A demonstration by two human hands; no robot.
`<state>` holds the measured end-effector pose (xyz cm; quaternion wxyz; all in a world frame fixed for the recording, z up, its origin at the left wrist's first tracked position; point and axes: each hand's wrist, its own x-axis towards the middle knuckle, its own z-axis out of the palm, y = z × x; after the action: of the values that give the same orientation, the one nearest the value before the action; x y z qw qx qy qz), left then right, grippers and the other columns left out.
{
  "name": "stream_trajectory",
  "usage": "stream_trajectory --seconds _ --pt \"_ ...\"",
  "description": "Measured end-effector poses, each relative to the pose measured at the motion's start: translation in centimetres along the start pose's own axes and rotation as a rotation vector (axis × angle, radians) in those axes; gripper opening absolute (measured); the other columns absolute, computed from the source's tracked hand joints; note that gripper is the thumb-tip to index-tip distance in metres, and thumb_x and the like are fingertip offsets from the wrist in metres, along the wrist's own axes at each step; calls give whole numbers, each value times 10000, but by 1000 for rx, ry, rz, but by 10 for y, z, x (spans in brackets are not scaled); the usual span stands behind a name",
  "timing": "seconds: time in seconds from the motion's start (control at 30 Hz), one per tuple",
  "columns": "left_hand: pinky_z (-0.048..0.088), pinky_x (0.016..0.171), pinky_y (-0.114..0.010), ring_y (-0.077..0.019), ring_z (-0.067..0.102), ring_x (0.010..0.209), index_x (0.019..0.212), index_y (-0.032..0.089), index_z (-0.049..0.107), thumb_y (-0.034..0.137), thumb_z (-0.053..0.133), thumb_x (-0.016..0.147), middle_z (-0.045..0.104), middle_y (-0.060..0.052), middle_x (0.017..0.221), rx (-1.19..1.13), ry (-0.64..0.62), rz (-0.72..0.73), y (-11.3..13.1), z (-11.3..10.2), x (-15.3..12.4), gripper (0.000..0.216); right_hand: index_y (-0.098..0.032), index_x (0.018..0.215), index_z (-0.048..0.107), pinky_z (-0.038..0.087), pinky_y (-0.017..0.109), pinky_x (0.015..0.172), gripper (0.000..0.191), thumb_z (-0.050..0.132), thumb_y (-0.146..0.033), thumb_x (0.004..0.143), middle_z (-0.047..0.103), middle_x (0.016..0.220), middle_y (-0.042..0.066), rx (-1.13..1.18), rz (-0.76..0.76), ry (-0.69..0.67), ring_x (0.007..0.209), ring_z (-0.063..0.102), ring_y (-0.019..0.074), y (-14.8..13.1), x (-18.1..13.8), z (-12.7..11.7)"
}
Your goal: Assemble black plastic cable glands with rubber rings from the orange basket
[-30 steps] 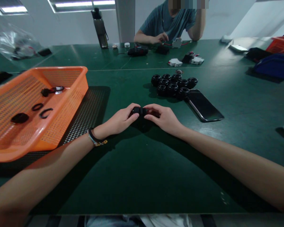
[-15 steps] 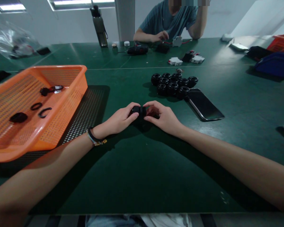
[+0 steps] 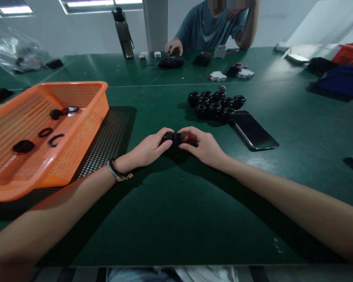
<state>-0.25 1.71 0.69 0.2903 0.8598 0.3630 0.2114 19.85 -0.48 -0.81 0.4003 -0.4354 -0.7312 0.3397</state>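
Green, glossy tabletop is stretching out before us, and an orange perforated basket is sitting at its left as our landmark. To the right of the basket, we are holding a small black part between two bare hands. Our left hand, the one nearer the basket, is closing its grip snugly around one end. Our right hand, farther from the basket, is pinching the other end with thumb and fingertips, its palm hollow.

We are judging the step in hand to be close, two-handed work on this part; fingers are hiding whether its sections are joined. The next move seems to be calling for a steady left grip and fine fingertip control on the right.

Farther right of the basket, glossy black pieces are clustering beside a phone. Beyond the basket, to its right, a co-worker's hand is touching a dark tool.
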Motion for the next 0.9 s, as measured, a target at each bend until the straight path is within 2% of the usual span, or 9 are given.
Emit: stream_trajectory --seconds 0.57,0.9 --pt "473 773 -336 -217 608 849 1185 140 494 411 354 901 643 -97 1034 12 -1 -21 1 -1 -1 417 -192 1013 623 501 296 652 222 642 -232 796 650 726 -17 -83 -6 -13 670 615 143 2 0 0" --pt "470 786 -341 -216 605 858 1176 137 493 413 358 895 637 -93 1022 7 4 -10 1 0 0 416 -176 978 646 496 295 654 204 663 -214 779 672 745 -6 -68 -3 14 674 618 143 1 1 0"
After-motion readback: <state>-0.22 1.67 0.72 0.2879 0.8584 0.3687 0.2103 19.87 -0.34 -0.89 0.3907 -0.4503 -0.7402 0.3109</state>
